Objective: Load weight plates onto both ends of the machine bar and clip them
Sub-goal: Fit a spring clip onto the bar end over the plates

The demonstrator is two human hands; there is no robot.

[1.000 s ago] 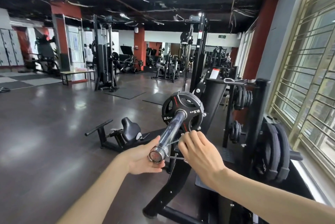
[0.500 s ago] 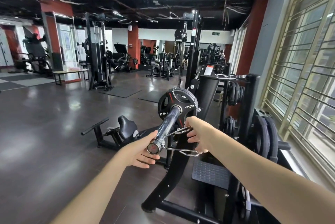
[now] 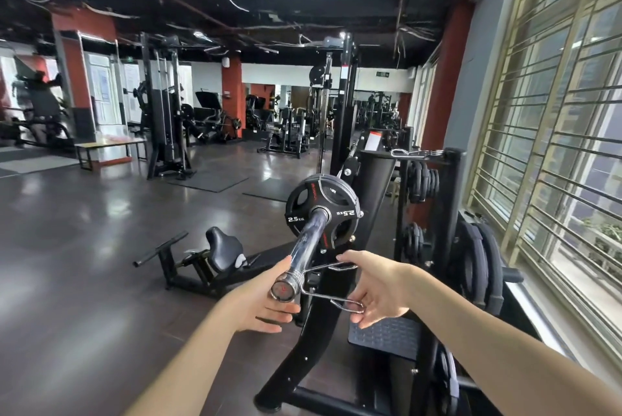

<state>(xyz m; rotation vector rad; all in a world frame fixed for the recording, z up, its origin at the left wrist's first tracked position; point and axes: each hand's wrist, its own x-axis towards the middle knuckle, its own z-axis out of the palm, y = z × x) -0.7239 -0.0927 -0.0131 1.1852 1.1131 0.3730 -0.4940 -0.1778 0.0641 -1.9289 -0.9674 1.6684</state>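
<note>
Gym floor is showing dark glossy tile (image 3: 77,247), reflecting the ceiling lights; black rubber mats (image 3: 208,181) are lying under the far machines. Ceiling is sitting black with loose cables hanging. Red columns (image 3: 232,95) are standing mid-room, barred windows (image 3: 555,132) are running down the right wall.

Machine bar (image 3: 308,240) is pointing toward the camera, chrome sleeve, with one 2.5 kg weight plate (image 3: 323,210) sitting at its inner end against the black frame (image 3: 303,348). Spring clip (image 3: 314,281) is sitting coiled round the very tip of the bar, well apart from the plate, its two wire handles sticking out to the right.

Left hand (image 3: 259,301) is cupping under the bar end, fingers loosely extended, thumb lying along the sleeve. Right hand (image 3: 377,287) is holding the clip handles: index finger touching the upper one, lower fingers curling under the lower loop.

Plate rack (image 3: 451,200) is standing just right of the machine, carrying more plates and spare clips on top. A low seat (image 3: 223,247) is sitting on the floor to the left.
</note>
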